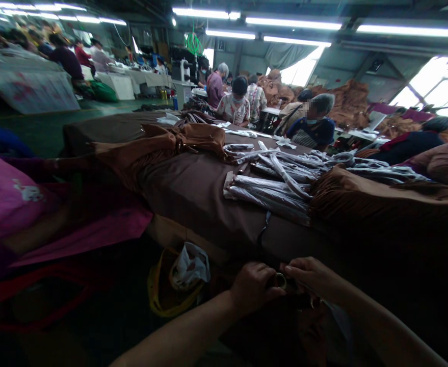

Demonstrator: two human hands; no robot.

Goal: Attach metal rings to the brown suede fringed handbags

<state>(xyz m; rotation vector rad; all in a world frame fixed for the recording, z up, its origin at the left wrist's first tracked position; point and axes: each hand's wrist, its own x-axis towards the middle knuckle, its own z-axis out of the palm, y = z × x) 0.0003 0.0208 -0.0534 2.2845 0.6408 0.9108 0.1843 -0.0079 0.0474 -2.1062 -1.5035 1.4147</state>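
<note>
My left hand (252,286) is closed, with a small metal ring (281,280) between its thumb and fingertips. Just to the right, my right hand (313,275) is closed in a pinch beside the ring; what its fingers hold is hidden in shadow. A second metal piece (314,303) glints below the right hand. Both hands are low, in front of the near side of a table covered with dark brown cloth (193,188). Whatever lies beneath them is too dark to make out.
Plastic-wrapped straps (269,189) lie on the table, beside brown fringed pieces (376,189). A brown bag (201,136) sits farther back. A yellow-rimmed basket (153,293) holds white plastic at lower left. A co-worker's pink garment (13,199) is at left; several people work beyond.
</note>
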